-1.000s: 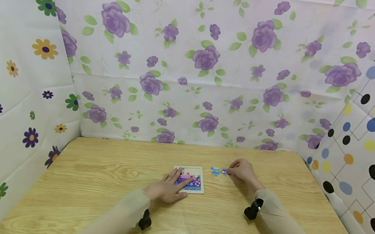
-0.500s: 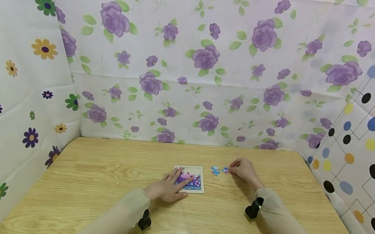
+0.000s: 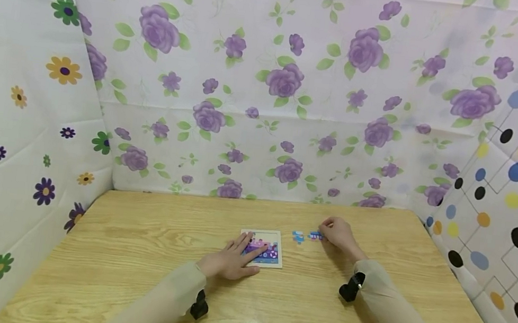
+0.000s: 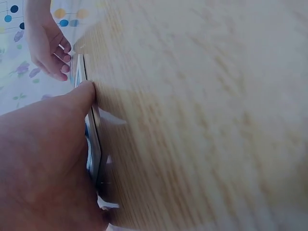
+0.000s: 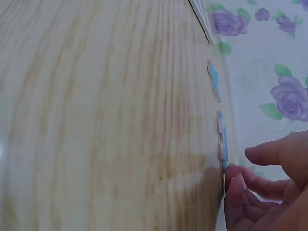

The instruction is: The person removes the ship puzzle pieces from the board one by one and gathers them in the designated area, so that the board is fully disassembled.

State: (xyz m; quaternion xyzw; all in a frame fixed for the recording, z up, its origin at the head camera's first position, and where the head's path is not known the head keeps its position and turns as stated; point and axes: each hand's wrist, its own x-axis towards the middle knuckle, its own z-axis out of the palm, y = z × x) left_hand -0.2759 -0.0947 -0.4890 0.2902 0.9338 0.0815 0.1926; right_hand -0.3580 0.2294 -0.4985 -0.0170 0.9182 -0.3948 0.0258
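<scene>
Nearest, on the near side of the puzzle board [image 3: 267,235], beige sleeves [image 3: 157,299] reach over the wooden desk [image 3: 175,226], a black device [image 3: 200,306] at each wrist. The left hand [image 3: 230,262] lies across the board's left part, fingers spread, gripping nothing, thumb at its near edge. Just right of the board, blue puzzle pieces [image 3: 298,236] lie on the desk; farther right sits a purple-and-blue cluster [image 3: 315,236], the right hand's [image 3: 339,233] fingertips at its end, bent but unclenched, thumb apart. Beyond the board hangs rose-patterned cloth [image 3: 248,85].
</scene>
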